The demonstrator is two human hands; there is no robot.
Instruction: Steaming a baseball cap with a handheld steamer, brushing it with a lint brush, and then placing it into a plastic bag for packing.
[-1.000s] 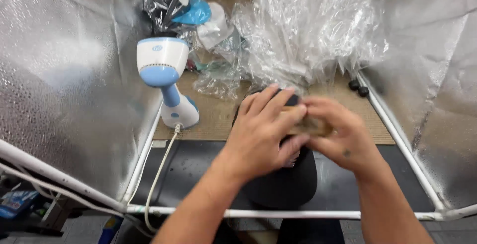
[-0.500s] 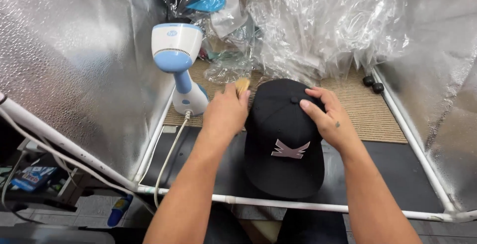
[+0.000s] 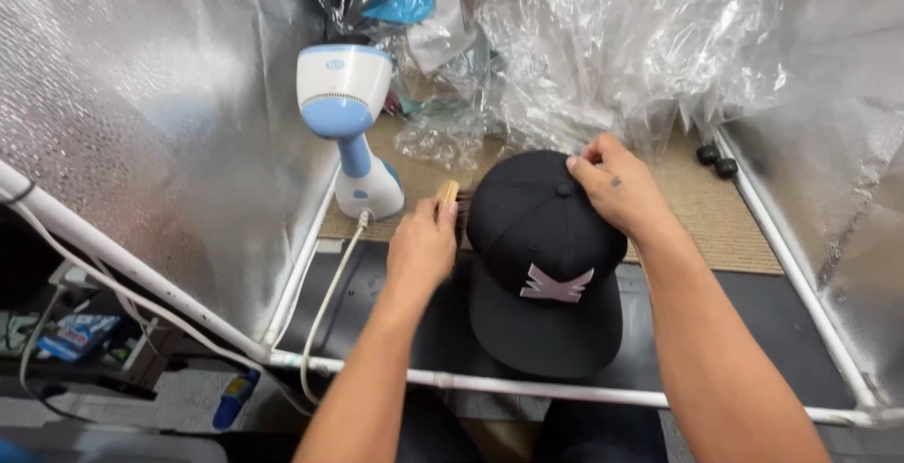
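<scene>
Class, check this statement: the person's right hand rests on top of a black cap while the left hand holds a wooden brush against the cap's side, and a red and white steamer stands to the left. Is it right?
One detail is wrong: the steamer is blue and white, not red and white, as the head view shows. The rest holds: the right hand rests on top of the black cap, and the left hand holds a wooden brush against the cap's side.

- The left hand (image 3: 422, 248) is closed in a loose fist, with the back of the hand facing up and the fingers curled under.
- The left forearm comes up from the lower edge, bare, and leans a little to the right.
- The right hand (image 3: 617, 190) lies flat, palm down, fingers bent slightly at the tips.
- The right forearm comes in from the lower right, bare.
- The two hands are near each other, not touching.
</scene>
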